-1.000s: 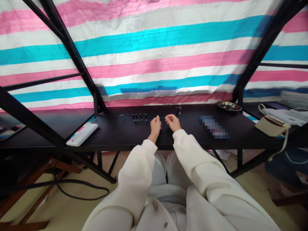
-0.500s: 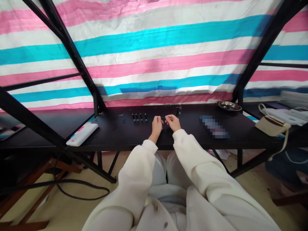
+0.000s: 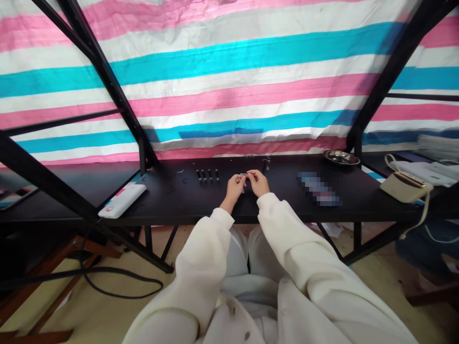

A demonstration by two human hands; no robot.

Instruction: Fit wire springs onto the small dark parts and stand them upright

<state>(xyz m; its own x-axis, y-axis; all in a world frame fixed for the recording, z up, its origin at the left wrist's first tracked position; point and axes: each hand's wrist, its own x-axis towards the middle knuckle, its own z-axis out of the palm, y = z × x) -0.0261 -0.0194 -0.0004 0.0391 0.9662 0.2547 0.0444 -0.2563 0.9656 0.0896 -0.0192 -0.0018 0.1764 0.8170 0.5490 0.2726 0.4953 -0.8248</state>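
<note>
My left hand point(image 3: 234, 186) and my right hand point(image 3: 258, 182) meet over the middle of the black table point(image 3: 193, 205). Both are closed, fingertips pinched round a small thin piece point(image 3: 244, 175) with a greyish, light look; most of it is hidden by the fingers, and its kind cannot be made out. Left of my hands, several short black tubes with pale ends point(image 3: 202, 175) lie side by side in a row. Just beyond my right hand is a small dark piece point(image 3: 266, 165) with pale bits around it.
A white case-like box point(image 3: 124, 200) lies at left and a shiny metal dish point(image 3: 341, 157) at the back right. A blurred-out flat item point(image 3: 319, 189) is on the right, with a cream handbag point(image 3: 405, 187) farther over. Black frame posts point(image 3: 131, 114) flank the table before a striped sheet point(image 3: 244, 57).
My fingers have shifted slightly and come closer together. The piece between them now shows a lighter, greyish side where it looked dark before.
</note>
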